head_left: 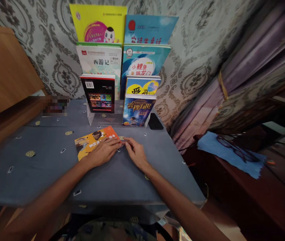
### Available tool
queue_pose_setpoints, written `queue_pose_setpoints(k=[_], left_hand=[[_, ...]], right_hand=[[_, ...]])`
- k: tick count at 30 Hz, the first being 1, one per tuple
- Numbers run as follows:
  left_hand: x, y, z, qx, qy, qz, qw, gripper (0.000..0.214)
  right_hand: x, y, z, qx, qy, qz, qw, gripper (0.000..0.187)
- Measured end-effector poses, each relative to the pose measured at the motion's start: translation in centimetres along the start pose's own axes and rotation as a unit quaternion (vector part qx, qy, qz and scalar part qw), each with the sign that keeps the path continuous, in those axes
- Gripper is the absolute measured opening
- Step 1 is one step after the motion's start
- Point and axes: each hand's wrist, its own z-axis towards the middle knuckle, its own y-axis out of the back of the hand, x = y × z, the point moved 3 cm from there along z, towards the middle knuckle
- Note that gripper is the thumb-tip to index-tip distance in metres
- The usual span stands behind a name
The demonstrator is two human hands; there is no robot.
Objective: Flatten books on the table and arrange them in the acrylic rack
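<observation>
An orange and yellow book (83, 146) with cartoon figures on its cover lies flat on the cloth-covered table. My left hand (104, 151) rests palm down across its lower right part, fingers stretched out and hiding some of the title. At the book's right edge, my right hand (136, 153) has its fingers bent together around the corner. Just beyond both hands stands a clear acrylic book rack (102, 119). A black book (99, 94) and a dark blue book (137, 110) fill its front row.
Taller books, such as a yellow one (117, 23) and a blue one (152, 28), rise behind against the patterned wall. A black phone (156, 122) lies right of the rack. Glasses on a blue cloth (207, 144) sit on the dark red furniture at right.
</observation>
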Motion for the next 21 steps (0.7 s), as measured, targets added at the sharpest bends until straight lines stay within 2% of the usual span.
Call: queue_pose_setpoints(k=[11,21], left_hand=[[-0.4,1.1,-4.2,-0.008,0.014,0.020,1.000,0.044],[1.1,2.4,-9.8,-0.005,0.059,0.079,0.995,0.041]], right_hand=[[0.2,-0.2,-0.2,0.017,0.008,-0.020,1.000,0.031],[0.5,-0.4,-0.5,0.026,0.021,-0.036,0.999,0.032]])
